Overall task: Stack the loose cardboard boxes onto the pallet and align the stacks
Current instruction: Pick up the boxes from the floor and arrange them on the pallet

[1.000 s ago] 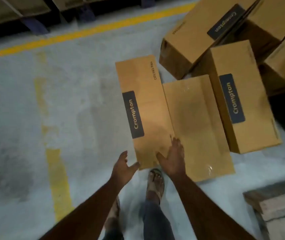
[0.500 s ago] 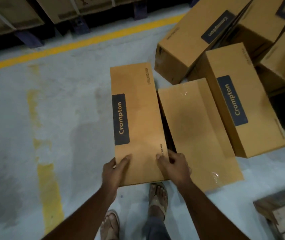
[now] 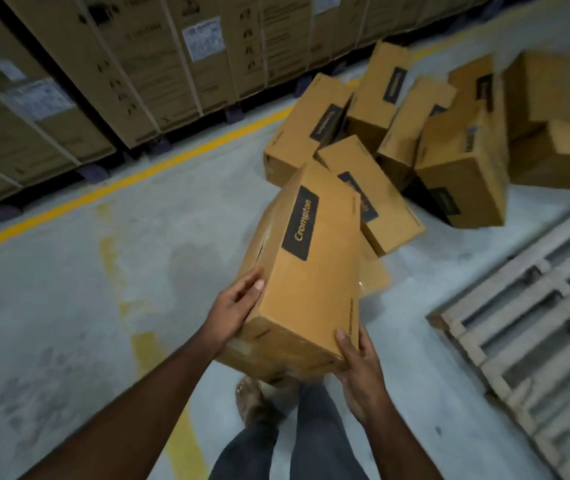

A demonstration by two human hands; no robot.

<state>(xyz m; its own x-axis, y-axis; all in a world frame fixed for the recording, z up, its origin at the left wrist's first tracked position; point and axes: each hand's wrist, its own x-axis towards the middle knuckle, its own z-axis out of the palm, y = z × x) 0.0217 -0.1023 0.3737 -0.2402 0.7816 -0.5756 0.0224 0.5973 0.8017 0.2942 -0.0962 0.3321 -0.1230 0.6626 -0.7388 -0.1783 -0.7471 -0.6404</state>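
Both arms reach forward at frame centre: left hand (image 3: 233, 308) and right hand (image 3: 358, 367) grip a tilted box (image 3: 306, 282) between them, pallet (image 3: 533, 327) lower right.

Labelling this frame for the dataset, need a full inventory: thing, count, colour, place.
held box: 1, brown with dark Crompton label, lifted and tilted at centre
loose boxes: a jumbled pile, exact count unclear, brown with dark labels, on the floor upper right
flat box: 1, brown, on the floor behind the held box, mostly hidden
pallet: 1, pale wood, bare slats, floor at right
large cartons: a strapped row, dull brown with white labels, along the top left
floor lines: yellow, one long along the cartons, one worn toward the person
left hand: grips the held box's left side
right hand: grips its near right corner
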